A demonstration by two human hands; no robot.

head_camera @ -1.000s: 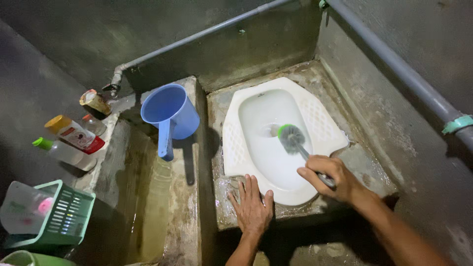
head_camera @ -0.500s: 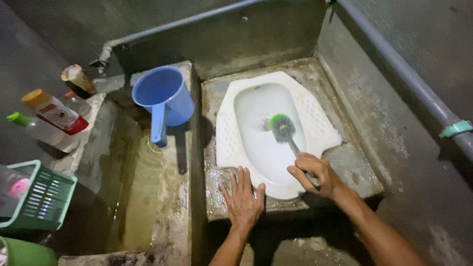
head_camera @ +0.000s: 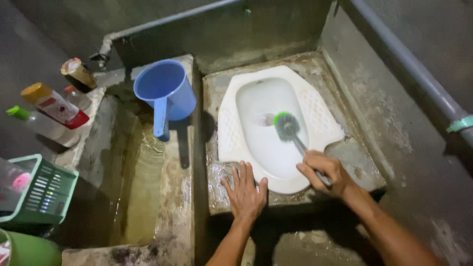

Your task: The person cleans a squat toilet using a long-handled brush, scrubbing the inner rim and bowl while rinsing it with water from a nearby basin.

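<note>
Brush head (head_camera: 287,126) shifted slightly, beyond right hand (head_camera: 325,172) grip.

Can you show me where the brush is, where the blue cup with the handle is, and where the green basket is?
toilet brush (head_camera: 287,126), head view, on its bristle head.
blue cup (head_camera: 173,101), head view, on its outer wall.
green basket (head_camera: 47,192), head view, on its slatted side.

A blue dipper (head_camera: 166,91) with a long handle sits on the concrete wall of a water trough (head_camera: 140,187). Left of it stand several bottles (head_camera: 51,106), one with a yellow cap, one with a green. A green basket (head_camera: 42,189) rests at the left edge. A grey pipe (head_camera: 414,69) runs along the right wall
</note>
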